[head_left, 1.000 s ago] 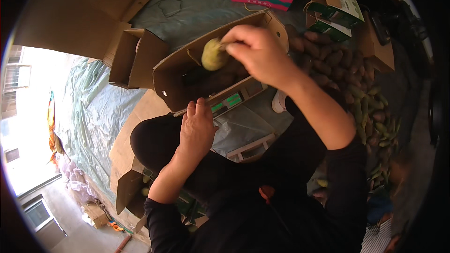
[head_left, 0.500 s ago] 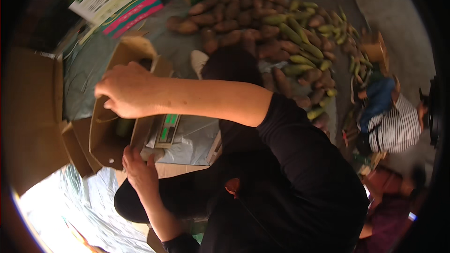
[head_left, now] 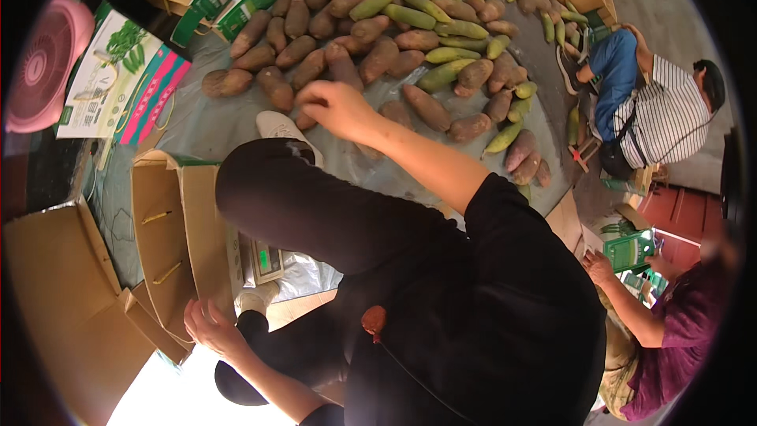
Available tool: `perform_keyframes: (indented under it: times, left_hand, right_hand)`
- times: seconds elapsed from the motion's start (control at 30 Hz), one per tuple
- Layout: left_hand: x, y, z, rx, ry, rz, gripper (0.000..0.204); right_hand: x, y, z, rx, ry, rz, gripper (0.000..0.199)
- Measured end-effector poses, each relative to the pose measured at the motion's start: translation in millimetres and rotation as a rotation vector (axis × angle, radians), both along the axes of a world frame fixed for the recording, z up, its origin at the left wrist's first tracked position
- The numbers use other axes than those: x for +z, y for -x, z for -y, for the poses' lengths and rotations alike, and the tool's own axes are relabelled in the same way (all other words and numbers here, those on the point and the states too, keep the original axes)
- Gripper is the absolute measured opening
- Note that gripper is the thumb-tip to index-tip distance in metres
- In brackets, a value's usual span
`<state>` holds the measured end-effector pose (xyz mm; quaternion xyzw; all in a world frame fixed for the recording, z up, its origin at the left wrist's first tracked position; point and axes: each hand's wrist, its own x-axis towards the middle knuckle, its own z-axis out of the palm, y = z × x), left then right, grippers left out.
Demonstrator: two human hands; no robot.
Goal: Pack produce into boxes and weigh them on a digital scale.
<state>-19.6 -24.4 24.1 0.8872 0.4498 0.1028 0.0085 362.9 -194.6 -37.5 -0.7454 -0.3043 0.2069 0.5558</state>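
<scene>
My right hand (head_left: pixel 339 108) is stretched over the near side of a vegetable pile. Its fingers are bent and apart, with nothing visible in them, just above a reddish-brown oblong root vegetable (head_left: pixel 306 121). Long green vegetables (head_left: pixel 457 29) lie mixed into the pile. On the left my left hand (head_left: pixel 211 326), fingers spread, is by the near end of an open cardboard box (head_left: pixel 197 225); whether it touches the rim is unclear. Yellow cords cross the inside wall of the box. Beside it is a weighing scale (head_left: pixel 266 259) with a lit green display, partly covered by my leg.
A pink plastic basket (head_left: pixel 49 63) and a printed carton (head_left: pixel 118 79) stand at the far left. Large cardboard flaps (head_left: pixel 59 292) stick out at the near left. Two people work on the right, one in a striped shirt (head_left: pixel 666 122), one in a purple top (head_left: pixel 686 331).
My right hand has moved from above the cardboard box rightward and away, to the vegetable pile. My left hand has come lower in the picture, its fingers spread wider. The view has shifted.
</scene>
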Motion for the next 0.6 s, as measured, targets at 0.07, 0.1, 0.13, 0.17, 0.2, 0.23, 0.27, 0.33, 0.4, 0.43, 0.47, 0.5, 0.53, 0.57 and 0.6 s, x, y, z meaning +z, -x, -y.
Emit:
perform_keyframes:
  times: [0.07,0.1,0.13,0.17,0.2,0.23,0.27,0.33,0.4,0.43,0.47,0.5,0.53,0.57,0.6]
  left_hand:
    - [-2,-6,-3,-0.029,-0.027,-0.006,0.017]
    - [-5,-7,-4,-0.04,-0.065,0.016,0.016]
    - [-7,-6,-6,-0.047,-0.105,0.034,0.016]
    - [-9,-6,-7,-0.054,-0.106,0.024,0.016]
    - [-12,-11,-8,-0.079,-0.112,0.034,0.017]
    - [-15,-13,-8,-0.097,-0.119,0.042,0.017]
    - [-15,-5,-10,-0.086,-0.126,0.042,0.017]
    - [-15,-1,-11,-0.065,-0.123,0.049,0.017]
    - [-14,-3,-11,-0.052,-0.132,0.05,0.017]
    - [-14,-7,-10,-0.049,-0.125,0.06,0.017]
    - [-13,-10,-10,-0.05,-0.128,0.065,0.017]
    - [-11,-12,-9,-0.055,-0.14,0.058,0.016]
    - [-10,-13,-9,-0.059,-0.152,0.052,0.016]
    - [-12,-12,-10,-0.057,-0.152,0.056,0.016]
    - [-13,-10,-11,-0.057,-0.155,0.058,0.016]
  right_hand:
    - [-63,4,40,0.0,0.289,0.058,0.015]
    - [-98,11,59,0.009,0.401,0.091,0.017]
    - [-123,21,76,-0.008,0.421,0.128,0.014]
    - [-148,31,94,-0.027,0.442,0.166,0.013]
    - [-189,35,121,0.154,0.693,0.199,0.013]
    - [-223,40,143,0.348,0.938,0.226,0.013]
    - [-234,45,151,0.441,0.965,0.249,0.013]
    - [-241,55,163,0.54,0.973,0.264,0.014]
    - [-242,60,173,0.279,0.913,0.003,0.016]
    - [-244,56,176,0.275,0.912,0.006,0.016]
    - [-246,52,178,0.296,0.911,0.031,0.017]
    - [-244,48,177,0.319,0.911,0.053,0.017]
    - [-243,44,174,0.318,0.91,0.057,0.017]
    - [-241,39,170,0.285,0.941,0.065,0.017]
    - [-236,36,161,0.253,0.966,0.071,0.018]
